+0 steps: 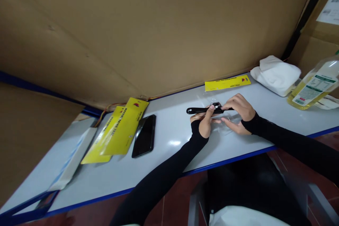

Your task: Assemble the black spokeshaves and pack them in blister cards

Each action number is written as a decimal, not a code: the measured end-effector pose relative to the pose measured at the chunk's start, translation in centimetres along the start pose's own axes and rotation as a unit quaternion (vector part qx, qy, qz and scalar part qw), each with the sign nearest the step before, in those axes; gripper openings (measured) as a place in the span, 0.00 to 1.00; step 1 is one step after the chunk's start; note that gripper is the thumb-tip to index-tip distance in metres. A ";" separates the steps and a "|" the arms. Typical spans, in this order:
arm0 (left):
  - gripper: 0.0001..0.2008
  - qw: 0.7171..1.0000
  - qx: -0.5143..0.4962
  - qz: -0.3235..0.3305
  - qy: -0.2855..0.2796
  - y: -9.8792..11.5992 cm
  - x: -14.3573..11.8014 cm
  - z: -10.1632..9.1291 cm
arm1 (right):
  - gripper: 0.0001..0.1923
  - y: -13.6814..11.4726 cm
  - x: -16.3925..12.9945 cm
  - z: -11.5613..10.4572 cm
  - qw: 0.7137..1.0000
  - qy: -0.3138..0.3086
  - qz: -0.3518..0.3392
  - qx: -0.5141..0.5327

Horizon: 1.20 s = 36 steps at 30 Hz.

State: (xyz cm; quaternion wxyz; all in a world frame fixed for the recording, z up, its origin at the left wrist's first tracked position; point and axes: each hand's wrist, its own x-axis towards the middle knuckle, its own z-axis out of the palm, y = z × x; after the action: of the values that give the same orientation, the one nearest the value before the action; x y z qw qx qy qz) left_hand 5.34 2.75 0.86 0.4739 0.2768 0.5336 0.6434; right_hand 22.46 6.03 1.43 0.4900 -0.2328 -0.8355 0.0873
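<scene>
A black spokeshave point(197, 110) lies level just above the white tabletop, its left handle with a hole in the end sticking out to the left. My left hand point(205, 123) is closed around it from below, thumb pressed on top near the middle. From the right, my right hand point(239, 111) has its fingers bent onto the middle and right handle, partly hiding them; its thumb sits lower, apart from the tool. Crumpled clear plastic point(225, 129) shows beneath and between the hands. Just behind lies a yellow printed card point(227, 83).
Left of my hands lie a black phone point(144, 136) and overlapping yellow cards point(122, 127). A long white box point(74, 159) is at the far left. On the right are a white cloth bundle point(277, 74) and a bottle of yellow liquid point(315, 86). A cardboard wall point(159, 31) rises behind.
</scene>
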 end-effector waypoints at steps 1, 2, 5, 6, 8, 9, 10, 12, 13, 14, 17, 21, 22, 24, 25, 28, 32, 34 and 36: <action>0.21 1.000 -0.001 0.000 -0.004 0.0 0.0 0.0 | 0.19 0.0 0.0 0.0 1.000 0.002 0.000 -0.006; 0.21 1.000 -0.004 -0.004 -0.009 0.0 0.0 0.0 | 0.22 0.0 0.0 0.1 1.000 0.004 -0.005 -0.010; 0.22 1.000 -0.019 -0.010 -0.020 0.0 0.0 -0.1 | 0.05 0.0 0.0 -0.2 1.000 0.004 -0.029 0.001; 0.22 0.999 -0.027 -0.011 -0.022 -0.1 0.1 -0.1 | 0.08 0.1 0.1 -0.3 0.999 0.002 -0.032 0.008; 0.23 0.999 -0.038 -0.018 -0.026 -0.1 0.2 -0.2 | 0.11 0.1 0.1 -0.3 1.000 -0.004 -0.023 0.012; 0.24 0.998 -0.041 -0.023 -0.031 0.0 0.2 -0.2 | 0.06 0.1 0.1 -0.3 1.000 -0.007 -0.013 0.008; 0.25 0.998 -0.044 -0.029 -0.038 0.0 0.2 -0.3 | 0.09 0.1 0.0 -0.2 1.000 -0.008 -0.002 0.000; 0.26 0.997 -0.049 -0.040 -0.051 0.1 0.2 -0.4 | 0.23 0.1 -0.1 0.0 1.000 -0.013 0.011 -0.013; 0.27 0.996 -0.051 -0.047 -0.054 0.1 0.2 -0.4 | 0.23 0.1 -0.1 0.1 1.000 -0.014 0.011 -0.014; 0.27 0.996 -0.054 -0.053 -0.052 0.2 0.2 -0.5 | 0.17 0.0 -0.2 0.1 1.000 -0.016 0.008 -0.011; 0.27 0.995 -0.054 -0.074 -0.034 0.4 0.3 -0.7 | 0.08 -0.1 -0.2 0.0 0.999 -0.033 0.000 0.010; 0.29 0.994 -0.064 -0.085 -0.030 0.5 0.4 -1.0 | 0.19 -0.2 -0.2 0.4 0.999 -0.027 0.021 -0.028; 0.29 0.994 -0.066 -0.084 -0.035 0.4 0.4 -1.0 | 0.28 -0.2 -0.3 0.6 0.998 -0.026 0.023 -0.045; 0.29 0.994 -0.067 -0.078 -0.043 0.1 0.5 -1.1 | 0.35 -0.3 -0.4 1.0 0.997 -0.031 0.023 -0.065; 0.28 0.994 -0.065 -0.076 -0.049 -0.1 0.5 -1.1 | 0.32 -0.3 -0.4 1.0 0.997 -0.033 0.021 -0.067; 0.27 0.994 -0.064 -0.066 -0.057 -0.4 0.5 -1.1 | 0.07 -0.7 -0.1 0.7 0.999 -0.039 0.015 -0.035; 0.28 0.992 -0.083 -0.069 -0.071 -0.3 0.7 -1.1 | 0.13 -1.3 0.7 0.0 0.997 -0.054 0.029 -0.038; 0.28 0.990 -0.097 -0.067 -0.073 -0.1 0.9 -1.0 | 0.30 -1.4 0.9 -0.2 0.994 -0.069 0.031 -0.079; 0.29 0.989 -0.112 -0.060 -0.072 0.1 1.1 -0.9 | 0.36 -1.3 1.1 -0.1 0.990 -0.089 0.022 -0.111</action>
State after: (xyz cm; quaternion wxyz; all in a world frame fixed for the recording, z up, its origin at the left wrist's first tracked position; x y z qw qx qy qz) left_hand 4.15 3.36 0.51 0.5771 0.2353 0.4381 0.6478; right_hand 21.75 5.41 2.79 0.3830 -0.2958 -0.8748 0.0251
